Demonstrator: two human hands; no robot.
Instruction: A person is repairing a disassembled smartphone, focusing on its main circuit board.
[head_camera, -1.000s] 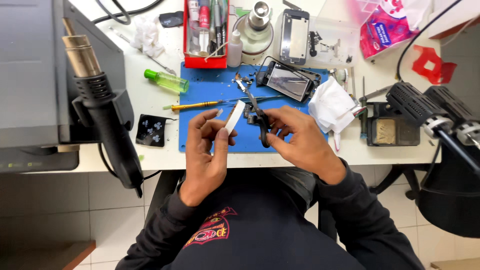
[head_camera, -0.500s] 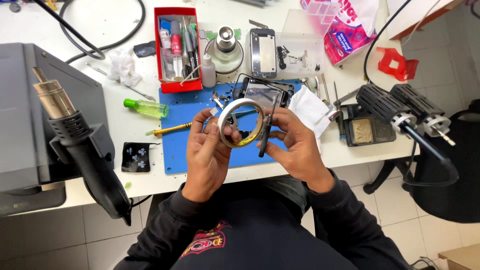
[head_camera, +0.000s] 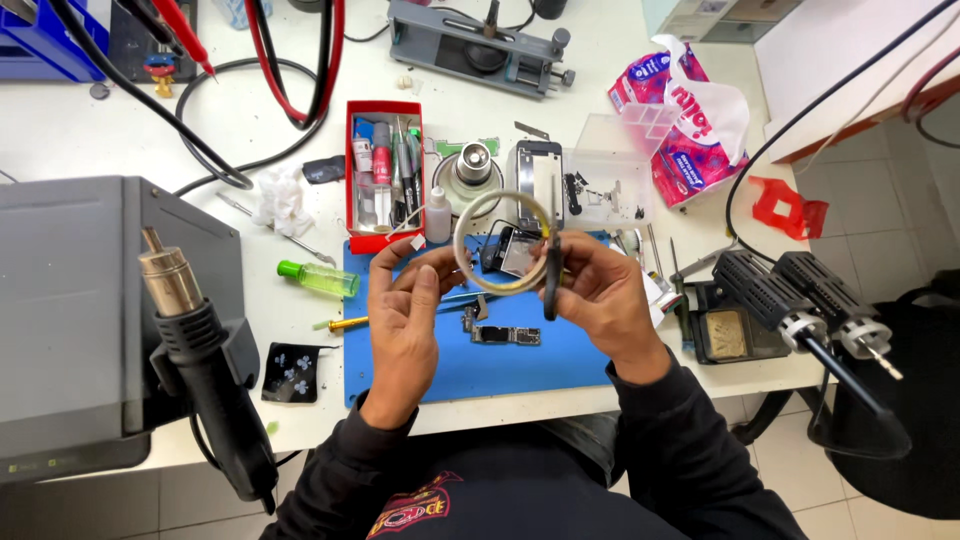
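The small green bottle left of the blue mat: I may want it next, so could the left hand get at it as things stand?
Probably yes: the small green bottle lies uncovered, but the left hand holds the pale tape ring.

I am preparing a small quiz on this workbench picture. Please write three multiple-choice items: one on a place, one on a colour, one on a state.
1. Where does the small green bottle lie?
A. left of the blue mat
B. inside the red tray
C. on the floor

2. What colour is the mat under the hands?
A. blue
B. yellow
C. black

3. How is the ring of tape at this moment?
A. flat on the mat
B. held up between both hands
C. hung on the heat gun

Answers:
1 A: the bottle lies on the white table beside the mat's left edge.
2 A: the mat is plainly blue.
3 B: the left hand and the right hand hold the ring above the mat.
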